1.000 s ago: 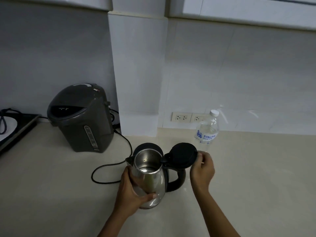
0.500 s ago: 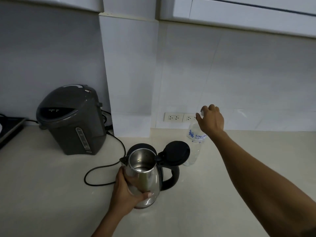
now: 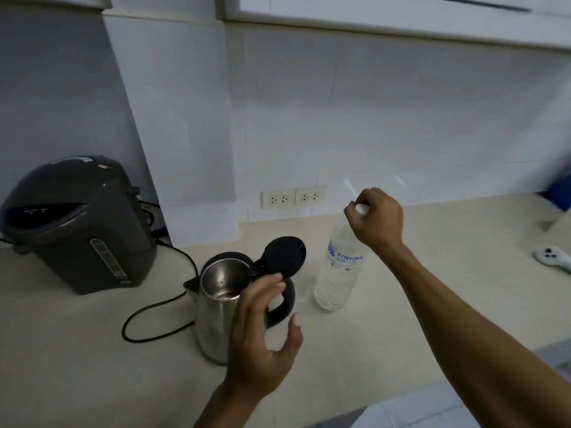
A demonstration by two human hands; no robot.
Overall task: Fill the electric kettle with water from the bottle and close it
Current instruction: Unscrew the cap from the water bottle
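The electric kettle [image 3: 221, 307] stands upright on the surface [image 3: 92, 350], its black lid [image 3: 284, 256] hinged fully back so that the steel mouth is exposed. The water bottle [image 3: 340, 270] stands just beside it, to the right, apart from the kettle handle [image 3: 282, 307].

The right hand [image 3: 375, 219] is clamped over the white cap [image 3: 361, 208] at the bottle neck. The left hand [image 3: 262, 335] is spread, fingers apart, in front of the kettle body; whether it touches the steel cannot be told.

The bottle appears nearly full and is therefore judged fairly heavy, with thin, clear walls likely to yield under pressure. A hold on the labelled mid-section is advised for pouring, with light grip once the cap is removed, to avoid squeezing water out. The kettle is rigid and its polished wall probably slippery; the handle is the safer hold.

A grey hot-water dispenser [image 3: 80, 223] stands well apart at the left. A black power cord [image 3: 148, 313] loops just beside the kettle base and could snag. 2 wall sockets [image 3: 293, 197] lie behind. A white controller [image 3: 553, 257] lies far right, clear of the work.
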